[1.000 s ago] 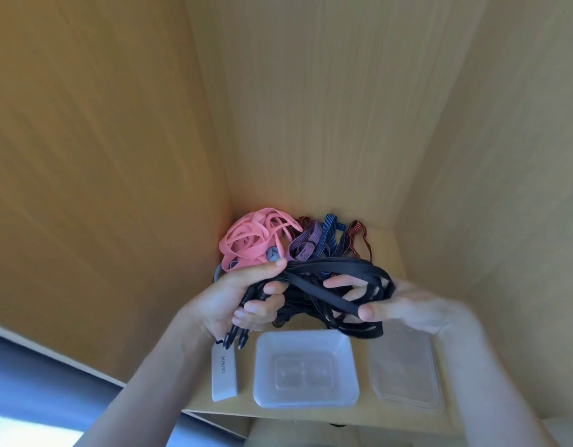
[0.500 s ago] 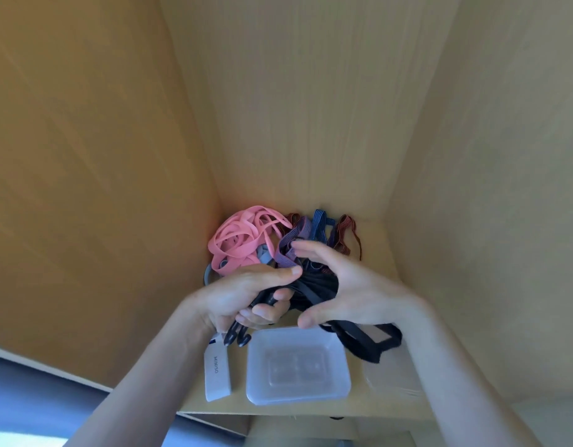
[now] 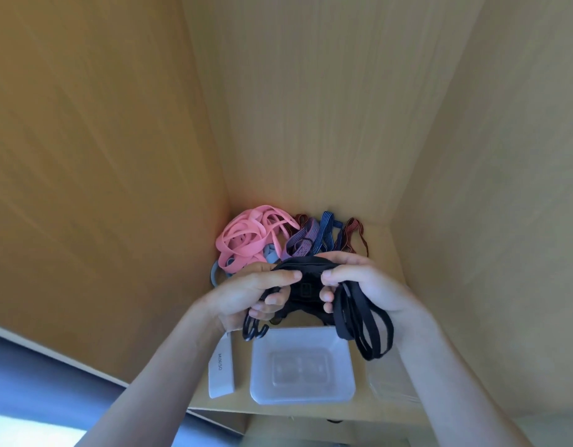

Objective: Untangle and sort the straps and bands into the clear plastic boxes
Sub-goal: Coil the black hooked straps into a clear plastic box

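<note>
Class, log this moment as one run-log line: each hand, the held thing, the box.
left hand: grips black straps | right hand: grips black straps | clear plastic box: empty | pink bands: piled behind

only hands and forearms are captured. left hand (image 3: 252,291) and right hand (image 3: 359,282) are seen bare. left forearm (image 3: 156,375) and right forearm (image 3: 456,382) are shown bare as well, from the wrist to the lower frame edge, where they are cut off. thumbnails (image 3: 296,275) are seen short, plain and rounded at the tip. fingers (image 3: 325,296) are shown slim. the rest of the body is hidden from the head camera.
</note>
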{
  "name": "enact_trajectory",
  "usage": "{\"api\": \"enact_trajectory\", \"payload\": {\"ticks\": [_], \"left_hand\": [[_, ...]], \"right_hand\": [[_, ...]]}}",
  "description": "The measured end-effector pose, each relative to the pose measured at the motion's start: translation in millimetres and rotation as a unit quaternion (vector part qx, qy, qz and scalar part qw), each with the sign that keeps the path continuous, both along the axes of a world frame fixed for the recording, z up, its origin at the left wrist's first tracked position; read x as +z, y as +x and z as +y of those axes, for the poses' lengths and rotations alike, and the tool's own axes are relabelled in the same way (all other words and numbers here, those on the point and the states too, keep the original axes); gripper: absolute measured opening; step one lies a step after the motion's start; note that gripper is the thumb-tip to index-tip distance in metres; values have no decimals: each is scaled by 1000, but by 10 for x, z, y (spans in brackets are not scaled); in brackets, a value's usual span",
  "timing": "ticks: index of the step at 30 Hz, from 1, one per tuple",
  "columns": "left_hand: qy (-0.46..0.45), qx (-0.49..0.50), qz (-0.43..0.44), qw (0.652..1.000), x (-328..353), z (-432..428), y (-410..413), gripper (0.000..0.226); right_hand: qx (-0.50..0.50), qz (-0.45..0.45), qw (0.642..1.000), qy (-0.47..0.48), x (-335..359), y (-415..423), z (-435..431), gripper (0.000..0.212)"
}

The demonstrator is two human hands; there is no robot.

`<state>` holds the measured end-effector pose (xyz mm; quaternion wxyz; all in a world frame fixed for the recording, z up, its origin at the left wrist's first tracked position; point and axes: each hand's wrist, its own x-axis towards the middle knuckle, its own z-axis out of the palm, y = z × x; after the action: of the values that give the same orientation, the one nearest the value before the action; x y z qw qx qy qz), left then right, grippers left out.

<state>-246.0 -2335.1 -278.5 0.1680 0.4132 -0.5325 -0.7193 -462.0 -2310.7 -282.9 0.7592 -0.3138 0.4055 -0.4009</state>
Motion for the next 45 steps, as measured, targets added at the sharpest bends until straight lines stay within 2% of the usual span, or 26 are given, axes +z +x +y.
{"api": "enact_trajectory", "payload": {"ticks": [3, 7, 11, 12, 14, 17, 24, 28, 31, 36, 40, 43, 45], "left_hand": [[9, 47, 7, 999, -22, 18, -2, 50], [12, 103, 45, 994, -41, 33, -31, 32], [31, 148, 64, 986, -51, 57, -127, 31], [31, 155, 64, 985, -54, 71, -163, 37], [33, 171, 65, 982, -78, 92, -242, 47], [58, 215, 80, 972, -115, 103, -365, 49], [67, 248, 133, 957, -52, 180, -572, 54], [68, 268, 148, 949, -52, 223, -652, 58], [64, 266, 146, 951, -84, 261, -700, 51], [32, 268, 133, 954, -85, 307, -745, 52], [36, 254, 177, 950, -82, 321, -756, 58], [38, 254, 190, 948, -75, 291, -776, 54], [16, 248, 155, 956, -117, 289, -770, 56]], "right_hand": [[2, -28, 1000, 12, 30, -28, -21, 40], [52, -64, 997, 5, 27, -78, -80, 47], [7, -100, 994, -35, -41, -76, -61, 69], [-21, -88, 995, -48, -38, -40, -52, 66], [-86, -56, 993, -54, -22, 79, -38, 46], [-173, -17, 984, -42, -2, 263, -10, 33], [-241, 152, 956, -67, 55, 501, 80, 29], [-252, 243, 926, -143, 4, 533, 86, 31], [-261, 286, 903, -188, -60, 562, 80, 32], [-268, 233, 914, -195, -97, 617, 92, 20], [-240, 181, 932, -200, -168, 559, 102, 41], [-233, 121, 943, -206, -156, 554, 103, 39], [-254, 148, 931, -218, -131, 591, 100, 35]]}}
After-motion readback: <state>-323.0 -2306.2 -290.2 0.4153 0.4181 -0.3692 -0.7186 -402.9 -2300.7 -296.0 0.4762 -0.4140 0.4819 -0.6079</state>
